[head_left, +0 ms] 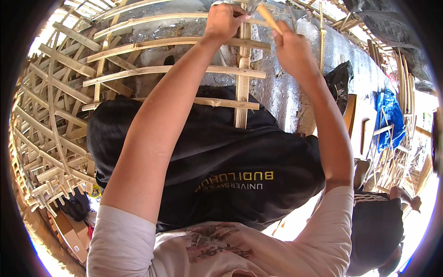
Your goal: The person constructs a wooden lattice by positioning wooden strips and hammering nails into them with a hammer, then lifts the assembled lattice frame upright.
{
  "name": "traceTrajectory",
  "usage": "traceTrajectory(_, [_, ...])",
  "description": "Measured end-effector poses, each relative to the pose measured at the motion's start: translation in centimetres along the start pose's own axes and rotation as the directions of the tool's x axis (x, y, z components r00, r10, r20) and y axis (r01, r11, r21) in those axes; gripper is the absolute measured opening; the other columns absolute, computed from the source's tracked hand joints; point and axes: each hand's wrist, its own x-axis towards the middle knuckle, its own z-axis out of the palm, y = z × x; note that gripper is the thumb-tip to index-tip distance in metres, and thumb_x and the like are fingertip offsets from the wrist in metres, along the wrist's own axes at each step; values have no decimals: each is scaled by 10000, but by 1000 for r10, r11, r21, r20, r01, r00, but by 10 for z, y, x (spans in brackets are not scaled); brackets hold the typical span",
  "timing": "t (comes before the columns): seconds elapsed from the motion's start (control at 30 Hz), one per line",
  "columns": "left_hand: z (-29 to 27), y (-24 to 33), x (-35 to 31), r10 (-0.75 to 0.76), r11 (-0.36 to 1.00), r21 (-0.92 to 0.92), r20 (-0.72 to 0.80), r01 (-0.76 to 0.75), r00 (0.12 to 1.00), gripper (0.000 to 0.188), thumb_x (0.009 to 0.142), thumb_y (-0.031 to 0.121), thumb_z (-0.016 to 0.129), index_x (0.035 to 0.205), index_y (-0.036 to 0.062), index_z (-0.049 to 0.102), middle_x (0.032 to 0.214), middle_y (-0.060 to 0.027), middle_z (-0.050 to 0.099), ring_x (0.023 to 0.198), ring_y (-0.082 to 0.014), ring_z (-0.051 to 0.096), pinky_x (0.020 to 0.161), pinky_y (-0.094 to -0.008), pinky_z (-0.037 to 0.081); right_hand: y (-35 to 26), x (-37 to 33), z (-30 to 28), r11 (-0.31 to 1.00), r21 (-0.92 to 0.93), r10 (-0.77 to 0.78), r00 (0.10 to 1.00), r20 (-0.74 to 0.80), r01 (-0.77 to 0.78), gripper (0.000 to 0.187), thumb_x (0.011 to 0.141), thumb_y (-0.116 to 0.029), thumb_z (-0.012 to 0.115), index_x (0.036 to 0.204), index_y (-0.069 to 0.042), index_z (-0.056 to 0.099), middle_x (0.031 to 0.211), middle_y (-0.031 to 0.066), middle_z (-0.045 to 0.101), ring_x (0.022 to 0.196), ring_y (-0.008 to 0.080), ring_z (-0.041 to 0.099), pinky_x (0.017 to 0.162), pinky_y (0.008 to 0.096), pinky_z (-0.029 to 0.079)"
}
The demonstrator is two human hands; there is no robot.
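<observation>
A frame of split bamboo slats [177, 42] spans the far middle, its crosspieces resting on a bamboo upright [242, 85]. At the far end of that upright, my left hand [224, 21] is closed, fingertips pinched at a slat joint; what they pinch is too small to make out. My right hand [294, 50] grips the light wooden handle of a hammer [270, 17]. The hammer's grey head is close to the left fingertips, partly cut off by the top edge. The near end of the frame lies over my legs in black trousers [212, 152].
Many crossed bamboo slats [60, 83] are stacked at the left. A silvery foil sheet [295, 101] covers the ground beyond. At the right are a blue tarp [390, 117] and another person in dark clothes [376, 231]. A cardboard box [69, 233] stands lower left.
</observation>
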Motion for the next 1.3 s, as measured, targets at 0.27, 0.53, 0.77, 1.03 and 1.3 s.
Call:
traceTrajectory(0.27, [9, -12, -1, 189, 982, 1, -155, -191, 970, 196, 777, 224, 708, 846, 42, 727, 844, -170, 688, 776, -342, 658, 693, -416, 513, -2, -2, 6, 999, 33, -1, 989, -145, 6, 230, 991, -233, 476, 1083, -30, 531, 668, 252, 619, 651, 467, 630, 608, 549, 494])
traceTrajectory(0.53, [5, -9, 0, 235, 967, -64, -142, -246, 962, 204, 775, 231, 708, 818, 32, 715, 832, -176, 684, 775, -355, 654, 690, -418, 511, 1, -4, 9, 993, 105, 79, 976, -201, -59, 235, 990, -237, 478, 1091, -29, 523, 698, 256, 628, 685, 480, 628, 607, 554, 489])
traceTrajectory(0.77, [4, -5, -1, 176, 983, -37, -130, -183, 976, 187, 770, 209, 708, 829, 32, 718, 810, -172, 682, 748, -357, 653, 670, -416, 510, -1, -4, 7, 986, 141, 101, 989, -106, -85, 230, 989, -216, 476, 1109, -23, 513, 692, 252, 630, 645, 461, 636, 586, 530, 502])
traceTrajectory(1.03, [1, -8, 0, 124, 990, -60, 2, -124, 992, 283, 826, 273, 674, 977, 36, 706, 968, -185, 691, 866, -349, 661, 775, -421, 515, 1, -6, 4, 988, 154, 45, 988, -149, -22, 227, 990, -210, 482, 1099, -15, 525, 695, 246, 639, 656, 460, 647, 586, 514, 506])
traceTrajectory(1.3, [5, -4, 0, 31, 997, 68, -49, -28, 998, 253, 794, 375, 751, 903, 147, 772, 720, -93, 708, 676, -270, 679, 736, -356, 534, 40, 40, 38, 982, 75, 181, 975, -131, -172, 583, 851, -427, 690, 1172, 29, 517, 896, 230, 688, 877, 398, 686, 785, 468, 541])
